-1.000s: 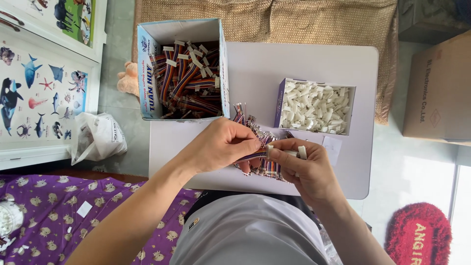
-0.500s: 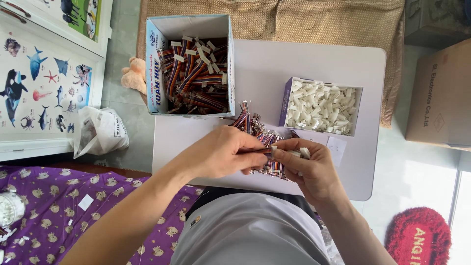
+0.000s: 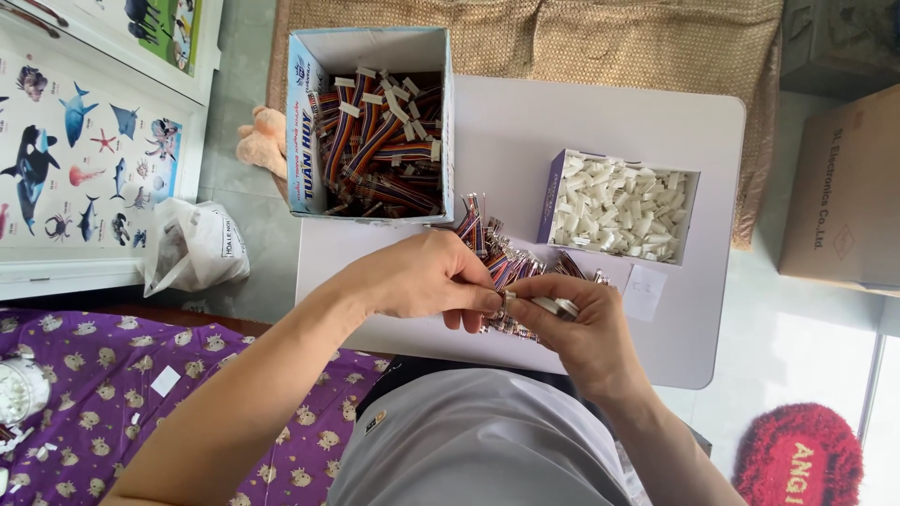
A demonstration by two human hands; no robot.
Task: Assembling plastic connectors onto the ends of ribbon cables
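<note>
A small white connector [image 3: 555,306] with striped ribbon wires [image 3: 502,272] is being pinched between both hands, left hand [image 3: 427,276] and right hand [image 3: 586,333] closing on it above the tabletop [image 3: 525,131]; a blue box [image 3: 370,122] is holding ribbon cables; a smaller box [image 3: 619,204] is holding white connectors.

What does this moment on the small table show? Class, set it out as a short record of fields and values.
Surface: small white table
Left hand: pinching the end of a multicoloured ribbon cable
Right hand: holding a small white connector against that cable end
Between the hands and the boxes: loose pile of cables
Far left box: open, full of ribbon cables
Far right box: open, full of white connectors
</note>
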